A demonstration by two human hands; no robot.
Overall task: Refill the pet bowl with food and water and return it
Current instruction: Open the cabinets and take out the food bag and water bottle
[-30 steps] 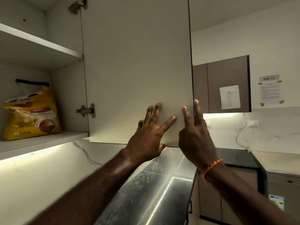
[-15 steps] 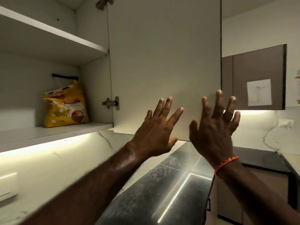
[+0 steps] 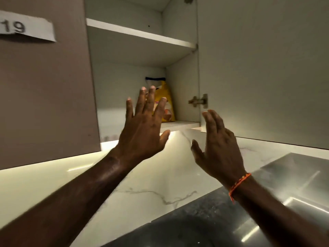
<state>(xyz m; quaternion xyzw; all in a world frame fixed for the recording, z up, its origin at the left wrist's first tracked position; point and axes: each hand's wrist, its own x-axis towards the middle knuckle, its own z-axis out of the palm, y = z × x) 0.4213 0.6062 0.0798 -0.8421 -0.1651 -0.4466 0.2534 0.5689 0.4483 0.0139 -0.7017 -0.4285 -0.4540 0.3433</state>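
A yellow pet food bag (image 3: 168, 104) stands upright on the lower shelf (image 3: 178, 124) of an open wall cabinet, against its right inner wall. My left hand (image 3: 144, 127) is raised in front of the bag with fingers spread, hiding the bag's left part, and holds nothing. My right hand (image 3: 219, 147), with an orange thread at the wrist, is lifted below the hinge, fingers apart and empty. No pet bowl is in view.
The open cabinet door (image 3: 263, 68) swings out on the right, its hinge (image 3: 198, 101) beside the shelf. A closed brown door (image 3: 44, 86) with a paper label "19" is on the left. Below are a lit marble backsplash (image 3: 142, 179) and a dark glossy countertop (image 3: 204, 223).
My view has swung right to face the cabinet opening. Both hands have left the door's edge and moved left toward the shelf; my left hand now covers part of the bag.
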